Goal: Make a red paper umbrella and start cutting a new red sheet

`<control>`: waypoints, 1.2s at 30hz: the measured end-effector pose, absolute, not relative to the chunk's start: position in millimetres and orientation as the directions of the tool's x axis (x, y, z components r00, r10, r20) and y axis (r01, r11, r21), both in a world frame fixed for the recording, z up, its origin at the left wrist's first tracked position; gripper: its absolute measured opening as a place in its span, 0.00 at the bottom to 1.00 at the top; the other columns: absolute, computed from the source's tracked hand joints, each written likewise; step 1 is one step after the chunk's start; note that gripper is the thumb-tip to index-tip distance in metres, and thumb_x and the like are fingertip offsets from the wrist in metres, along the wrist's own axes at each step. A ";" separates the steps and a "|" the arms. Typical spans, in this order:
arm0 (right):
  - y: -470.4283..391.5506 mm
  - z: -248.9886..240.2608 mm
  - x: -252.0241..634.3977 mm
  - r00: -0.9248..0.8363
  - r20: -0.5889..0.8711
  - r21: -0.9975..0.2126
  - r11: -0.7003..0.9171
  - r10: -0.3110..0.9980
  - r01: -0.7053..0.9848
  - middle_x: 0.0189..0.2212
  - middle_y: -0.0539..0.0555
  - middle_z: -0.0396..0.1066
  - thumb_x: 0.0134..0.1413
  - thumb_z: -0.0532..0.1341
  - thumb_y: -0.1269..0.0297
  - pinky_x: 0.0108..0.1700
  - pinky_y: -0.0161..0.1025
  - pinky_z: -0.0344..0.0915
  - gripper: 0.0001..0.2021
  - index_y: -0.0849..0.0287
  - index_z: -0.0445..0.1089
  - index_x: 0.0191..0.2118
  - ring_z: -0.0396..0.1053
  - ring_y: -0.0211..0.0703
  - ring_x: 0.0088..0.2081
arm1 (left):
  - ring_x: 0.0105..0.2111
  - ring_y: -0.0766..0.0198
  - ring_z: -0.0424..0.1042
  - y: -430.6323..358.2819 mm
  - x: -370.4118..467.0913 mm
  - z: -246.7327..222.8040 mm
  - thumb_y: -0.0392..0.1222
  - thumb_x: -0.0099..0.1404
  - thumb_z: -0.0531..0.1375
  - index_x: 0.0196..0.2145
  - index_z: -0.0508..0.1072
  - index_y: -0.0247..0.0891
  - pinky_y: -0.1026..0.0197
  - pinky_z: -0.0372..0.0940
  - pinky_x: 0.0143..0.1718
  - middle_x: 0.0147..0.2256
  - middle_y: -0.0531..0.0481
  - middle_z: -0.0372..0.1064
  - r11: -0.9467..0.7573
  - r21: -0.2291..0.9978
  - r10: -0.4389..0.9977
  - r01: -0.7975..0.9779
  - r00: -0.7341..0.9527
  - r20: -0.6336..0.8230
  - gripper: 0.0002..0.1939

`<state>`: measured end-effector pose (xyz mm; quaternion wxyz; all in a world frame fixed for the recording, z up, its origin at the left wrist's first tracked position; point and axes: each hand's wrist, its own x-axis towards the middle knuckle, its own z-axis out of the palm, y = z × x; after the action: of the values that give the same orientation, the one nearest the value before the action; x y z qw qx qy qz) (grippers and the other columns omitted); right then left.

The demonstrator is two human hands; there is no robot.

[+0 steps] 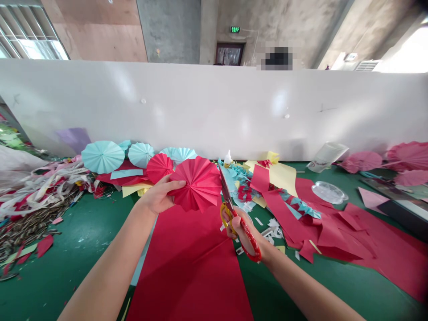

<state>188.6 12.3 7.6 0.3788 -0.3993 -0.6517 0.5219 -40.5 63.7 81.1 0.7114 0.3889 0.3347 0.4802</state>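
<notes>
"Nearest item?"

"Red sheet point(190, 276), lying on the green table point(90, 227)."

"Hands?"

"Right hand point(239, 223) grips scissors point(228, 196) by the handles; left hand point(162, 196) pinches a pleated red rosette point(200, 183) by its left side, raised over the sheet's far end."

"Step?"

"Trimming the rosette's rim, I judge (whether the blades touch it, I cannot tell)."

"Next move calls for?"

"A steady left pinch, blades aligned to the rim."

"Beyond?"

"Pale-blue rosettes point(102, 157), before a white partition point(200, 107)."
</notes>
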 end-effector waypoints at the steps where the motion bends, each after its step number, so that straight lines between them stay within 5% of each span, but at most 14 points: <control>1: 12.1 7.9 188.6 -0.397 0.080 -0.983 0.139 0.914 0.121 0.23 0.44 0.45 0.46 0.45 0.34 0.19 0.32 0.46 0.26 0.56 0.50 0.28 0.44 0.30 0.19 | 0.28 0.60 0.73 64.0 -40.4 80.7 0.35 0.45 0.66 0.28 0.72 0.35 0.65 0.67 0.25 0.26 0.49 0.73 0.235 0.874 0.944 -0.426 0.315 -0.100 0.10; 36: 6.8 21.0 183.9 -0.460 0.064 -0.993 0.101 0.886 0.055 0.19 0.42 0.42 0.41 0.46 0.31 0.17 0.31 0.44 0.28 0.56 0.49 0.26 0.42 0.28 0.17 | 0.30 0.59 0.73 60.1 -42.2 89.8 0.34 0.44 0.67 0.28 0.72 0.36 0.65 0.68 0.26 0.27 0.49 0.73 0.228 0.883 0.932 -0.410 0.353 -0.077 0.11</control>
<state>183.9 6.8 21.0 0.3693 -0.3656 -0.6435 0.5620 -42.2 60.1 89.8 0.7150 0.4069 0.3208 0.4694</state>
